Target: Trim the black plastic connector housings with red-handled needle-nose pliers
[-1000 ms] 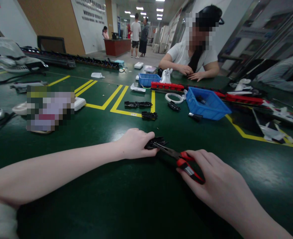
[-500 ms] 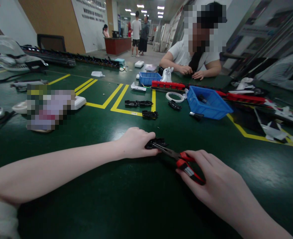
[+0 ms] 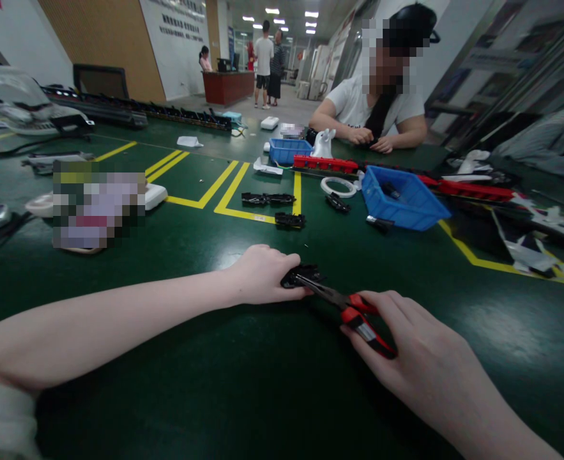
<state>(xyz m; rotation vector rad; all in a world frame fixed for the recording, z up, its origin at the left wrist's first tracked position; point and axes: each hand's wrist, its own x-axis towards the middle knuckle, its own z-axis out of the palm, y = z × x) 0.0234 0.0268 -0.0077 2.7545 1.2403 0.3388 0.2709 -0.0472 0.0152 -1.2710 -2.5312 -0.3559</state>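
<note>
My left hand (image 3: 267, 275) is closed around a small black plastic part (image 3: 305, 275), low over the green table (image 3: 205, 396). Red-handled needle-nose pliers (image 3: 351, 306) are gripped in my right hand (image 3: 409, 342), fingers wrapped on the handles. The long jaws reach onto the black part beside my left thumb; whether they pinch anything there is too small to tell. Just beyond my hands lie similar black parts: one (image 3: 290, 220) at the yellow line and a longer pair (image 3: 267, 199) behind it. Another black part (image 3: 338, 202) rests by a white tape roll (image 3: 338, 186).
A blue bin (image 3: 406, 204) holding black pieces stands to the right, with a loose black piece (image 3: 380, 222) before it. Further back are a smaller blue bin (image 3: 289, 151) and a red strip (image 3: 324, 164). A phone (image 3: 97, 214) lies left. Across the table sits a person (image 3: 368, 121).
Hands, pliers and black part hold nearly the same pose. The whole view has shifted very slightly, and the person across has raised their head a little.
</note>
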